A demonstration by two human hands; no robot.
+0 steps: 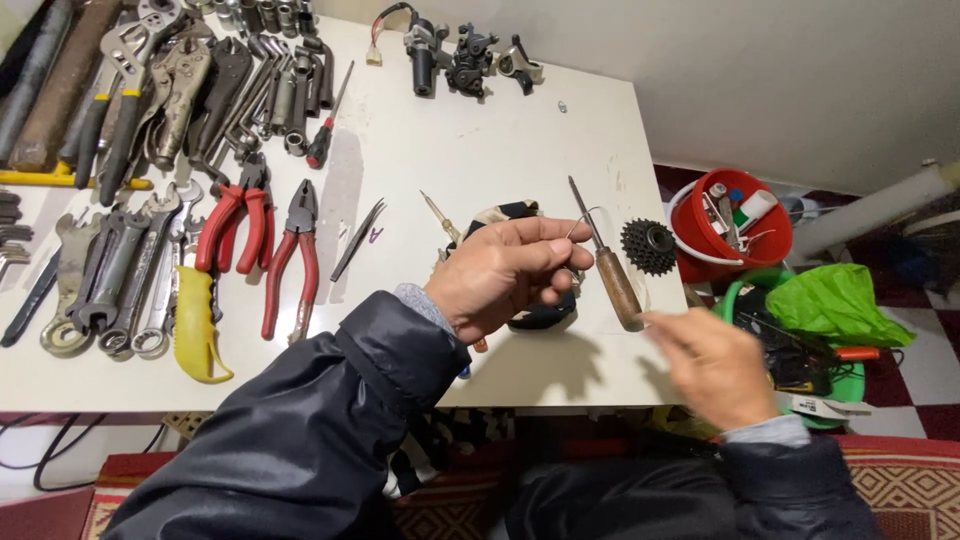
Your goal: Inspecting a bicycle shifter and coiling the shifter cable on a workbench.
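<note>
My left hand (510, 275) is raised over the white table (480, 150), its fingertips pinched on a thin bent wire (578, 222). Under the hand lies a black and cream cloth (505, 212). Just right of it rests an awl with a wooden handle (618, 285), its metal point facing away from me. A dark toothed bicycle sprocket (648, 245) sits beside the awl. My right hand (715, 365) is blurred at the table's near right corner, fingertips close to the awl's handle, with nothing visible in it.
Red-handled pliers (235, 215), several wrenches (110, 280), a yellow-handled tool (195, 325), tweezers (358, 238) and a small screwdriver (440, 215) cover the table's left. Black metal parts (470, 55) lie at the back. A red bucket (730, 225) and green bag (835, 300) stand on the right.
</note>
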